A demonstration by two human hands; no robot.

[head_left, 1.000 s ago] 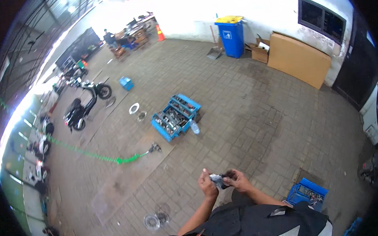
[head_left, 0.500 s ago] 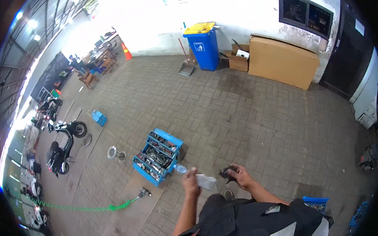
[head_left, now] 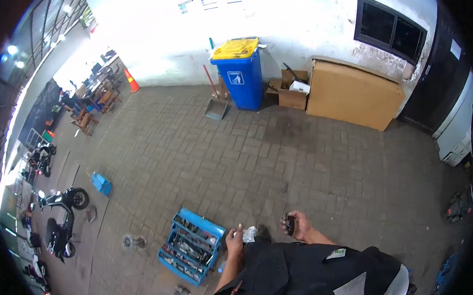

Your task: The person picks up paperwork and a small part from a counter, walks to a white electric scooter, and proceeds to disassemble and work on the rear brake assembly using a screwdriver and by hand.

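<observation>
My left hand (head_left: 234, 242) is closed on a crumpled whitish packet (head_left: 249, 234), paper or thin plastic; which one I cannot tell. To its right, my right hand (head_left: 303, 227) is turned palm up with its fingers curled round a small black part (head_left: 290, 224), whose kind is unclear. Both hands are held close in front of my body, apart from each other. Just left of my left hand, a blue cantilever toolbox (head_left: 204, 221) stands opened on the floor, its trays full of metal tools.
Against the wall stand a blue wheeled bin (head_left: 243, 86) with a yellow lid, a dustpan (head_left: 216, 108) and a large cardboard box (head_left: 353, 95). A scooter (head_left: 63, 221), a small blue box (head_left: 101, 184) and a traffic cone (head_left: 131, 81) are to the left. An air tool (head_left: 180, 290) with a green hose lies near.
My view has tilted up and shifted, so the floor things appear lower. Both hands have drawn closer to my body, still holding the packet and the black part. My right palm now faces up.
</observation>
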